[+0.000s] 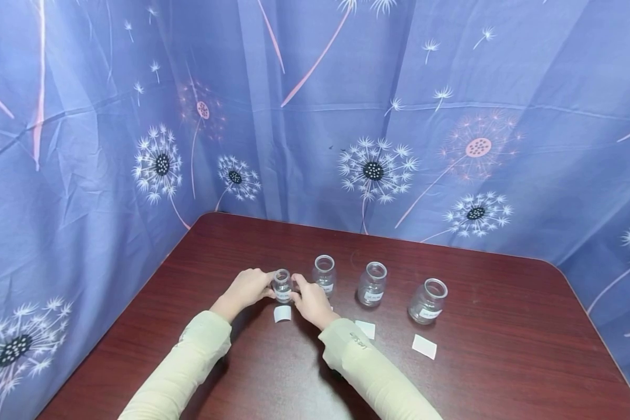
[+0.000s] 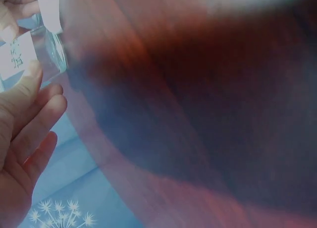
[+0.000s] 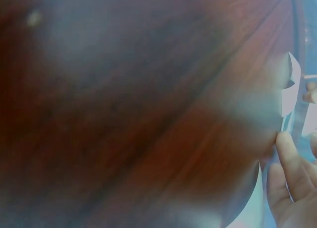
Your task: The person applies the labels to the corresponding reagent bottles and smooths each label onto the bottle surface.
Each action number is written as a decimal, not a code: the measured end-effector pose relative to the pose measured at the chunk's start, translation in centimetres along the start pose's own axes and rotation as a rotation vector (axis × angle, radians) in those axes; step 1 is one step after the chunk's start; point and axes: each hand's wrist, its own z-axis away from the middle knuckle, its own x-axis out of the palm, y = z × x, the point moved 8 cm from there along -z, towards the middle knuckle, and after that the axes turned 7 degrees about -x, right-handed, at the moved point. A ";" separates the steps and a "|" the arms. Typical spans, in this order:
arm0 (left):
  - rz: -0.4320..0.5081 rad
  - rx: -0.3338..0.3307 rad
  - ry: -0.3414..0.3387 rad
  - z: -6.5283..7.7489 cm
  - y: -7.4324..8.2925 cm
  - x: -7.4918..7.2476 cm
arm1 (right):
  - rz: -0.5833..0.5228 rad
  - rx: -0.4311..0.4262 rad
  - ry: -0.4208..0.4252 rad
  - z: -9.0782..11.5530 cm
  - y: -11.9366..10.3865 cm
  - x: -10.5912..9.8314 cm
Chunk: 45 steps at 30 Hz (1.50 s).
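A small clear glass jar (image 1: 282, 286) with a white label stands upright between both hands at the left end of a row of jars. My left hand (image 1: 250, 288) holds its left side; the left wrist view shows the thumb (image 2: 30, 79) on the glass by the label (image 2: 19, 57), which bears dark writing. From the right, my right hand (image 1: 313, 301) holds the same jar with its thumb and fingers (image 3: 292, 158). A curled white slip of paper (image 1: 282, 314) lies just in front of this jar.
Three larger glass jars with white labels stand to the right: one partly behind the right hand (image 1: 324, 271), one in the middle (image 1: 372, 286) and one at the far right (image 1: 428, 302). White slips (image 1: 364, 329) lie before them on the dark red wooden table (image 1: 504, 350). A blue dandelion-print curtain (image 1: 315, 116) hangs behind.
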 end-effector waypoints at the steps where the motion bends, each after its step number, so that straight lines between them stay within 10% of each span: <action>1: -0.005 0.002 -0.006 0.0 0.0 0.0 | -0.018 0.002 -0.010 0.0 0.0 0.0; 9: 0.006 -0.002 -0.077 0.5 -0.4 0.2 | -0.128 0.017 -0.078 0.0 0.4 0.3; 26: 0.024 0.026 -0.015 0.1 -0.7 -1.4 | -0.109 0.094 -0.027 0.4 0.6 0.2; 45: 0.214 -0.139 -0.094 0.2 -2.4 -1.0 | -0.228 0.022 -0.117 1.2 -0.7 -0.6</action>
